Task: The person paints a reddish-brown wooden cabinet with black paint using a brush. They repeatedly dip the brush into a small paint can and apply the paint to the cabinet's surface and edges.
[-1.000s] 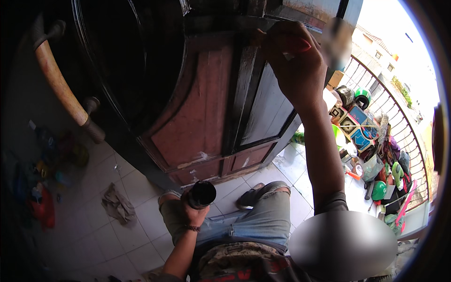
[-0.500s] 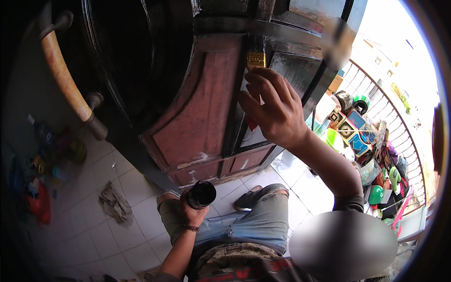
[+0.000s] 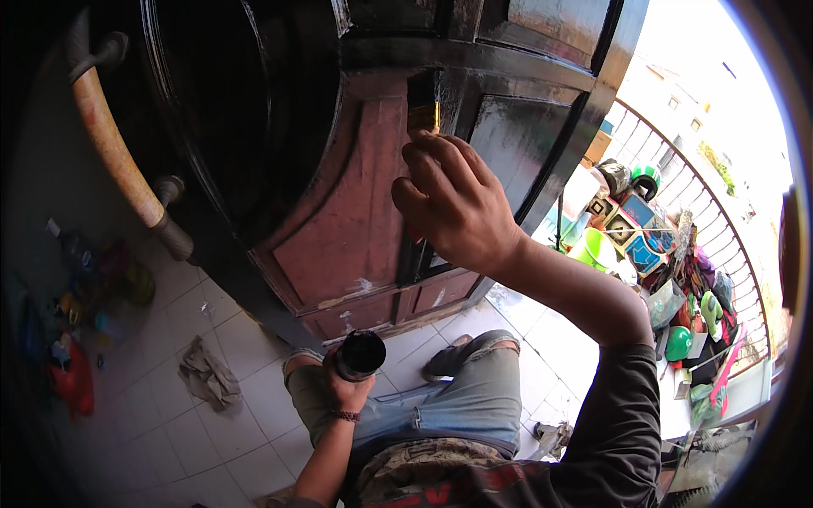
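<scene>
In my right hand (image 3: 461, 199) is a paintbrush (image 3: 423, 116) with a gold metal band, gripped with closed fingers. Its dark bristles touch the wooden door (image 3: 339, 195) at the top of a bare reddish-brown panel, where black paint meets it. A bit of the red handle shows below my fingers. My left hand (image 3: 345, 389) is wrapped round a small dark can (image 3: 361, 354), held upright above my left thigh. Black paint fills the inside of the can; its level is hard to tell. Wet-looking black covers the frame and the upper panels of the door.
A long tan door handle (image 3: 118, 148) stands out at the left. On the tiled floor lie a crumpled rag (image 3: 209, 372) and a red bag (image 3: 72, 381). Boxes, helmets and a green bucket (image 3: 593, 251) are piled by the curved railing (image 3: 720, 220) at right.
My right hand has moved left and slightly down with the paintbrush, which has turned edge-on. The brush now lies on the bare panel's upper right edge. My left hand and the can have barely shifted.
</scene>
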The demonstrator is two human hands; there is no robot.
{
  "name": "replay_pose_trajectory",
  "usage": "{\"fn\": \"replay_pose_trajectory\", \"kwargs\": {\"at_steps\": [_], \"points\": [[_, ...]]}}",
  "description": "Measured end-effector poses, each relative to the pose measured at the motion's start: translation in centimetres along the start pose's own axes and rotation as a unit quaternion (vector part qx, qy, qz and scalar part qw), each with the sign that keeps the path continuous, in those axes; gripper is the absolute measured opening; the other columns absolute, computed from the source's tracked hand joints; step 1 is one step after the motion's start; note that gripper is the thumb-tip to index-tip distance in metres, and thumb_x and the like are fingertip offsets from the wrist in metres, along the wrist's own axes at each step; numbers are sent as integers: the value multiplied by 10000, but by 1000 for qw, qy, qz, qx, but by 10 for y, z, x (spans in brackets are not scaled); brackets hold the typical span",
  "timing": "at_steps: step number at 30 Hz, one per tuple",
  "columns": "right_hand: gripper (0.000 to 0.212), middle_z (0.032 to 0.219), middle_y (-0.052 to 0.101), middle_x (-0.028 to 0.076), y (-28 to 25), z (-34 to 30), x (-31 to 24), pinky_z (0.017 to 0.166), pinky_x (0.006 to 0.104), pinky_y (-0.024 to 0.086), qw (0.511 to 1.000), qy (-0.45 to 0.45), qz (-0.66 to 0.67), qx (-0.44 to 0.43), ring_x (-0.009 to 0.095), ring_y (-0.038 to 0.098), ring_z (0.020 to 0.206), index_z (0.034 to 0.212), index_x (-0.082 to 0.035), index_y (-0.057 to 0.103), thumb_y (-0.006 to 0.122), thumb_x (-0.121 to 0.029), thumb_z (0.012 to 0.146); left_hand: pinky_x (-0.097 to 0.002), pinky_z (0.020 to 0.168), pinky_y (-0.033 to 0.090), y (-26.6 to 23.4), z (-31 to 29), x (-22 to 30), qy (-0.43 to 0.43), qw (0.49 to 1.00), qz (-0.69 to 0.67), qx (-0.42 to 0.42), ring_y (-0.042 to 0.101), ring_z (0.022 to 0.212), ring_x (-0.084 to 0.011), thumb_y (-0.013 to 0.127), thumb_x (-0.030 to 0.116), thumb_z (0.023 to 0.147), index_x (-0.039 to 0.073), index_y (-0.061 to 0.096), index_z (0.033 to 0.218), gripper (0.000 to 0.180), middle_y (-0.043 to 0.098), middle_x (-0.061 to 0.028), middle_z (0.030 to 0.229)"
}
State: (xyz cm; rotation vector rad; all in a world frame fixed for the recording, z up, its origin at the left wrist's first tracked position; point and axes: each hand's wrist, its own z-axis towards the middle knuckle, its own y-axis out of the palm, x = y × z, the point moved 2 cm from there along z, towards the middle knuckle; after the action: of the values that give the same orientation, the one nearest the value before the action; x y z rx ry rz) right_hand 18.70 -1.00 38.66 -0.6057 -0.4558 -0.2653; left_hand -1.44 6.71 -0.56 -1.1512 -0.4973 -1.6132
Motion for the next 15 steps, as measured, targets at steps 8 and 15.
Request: {"fn": "replay_pose_trajectory", "kwargs": {"at_steps": [8,15], "points": [[212,1059,611,91,-9,0,9,962,400,546,996,-52,22,-71,271,580,1147,850,-56,665,774,-115,679,-425,1047,431,1,-3,-10,-13,999,25,-16,551,1200,-295,862,197,515,32,420,1367,974,549,-139,1276],[127,1054,649,96,-42,22,47,824,342,598,991,-79,59,-88,250,628,1090,817,-35,679,740,-58,708,-417,1042,431,2,-4,-16,-9,1000,8,-9,552,1192,-281,865,173,518,38,414,1375,978,548,-127,1270]]}}
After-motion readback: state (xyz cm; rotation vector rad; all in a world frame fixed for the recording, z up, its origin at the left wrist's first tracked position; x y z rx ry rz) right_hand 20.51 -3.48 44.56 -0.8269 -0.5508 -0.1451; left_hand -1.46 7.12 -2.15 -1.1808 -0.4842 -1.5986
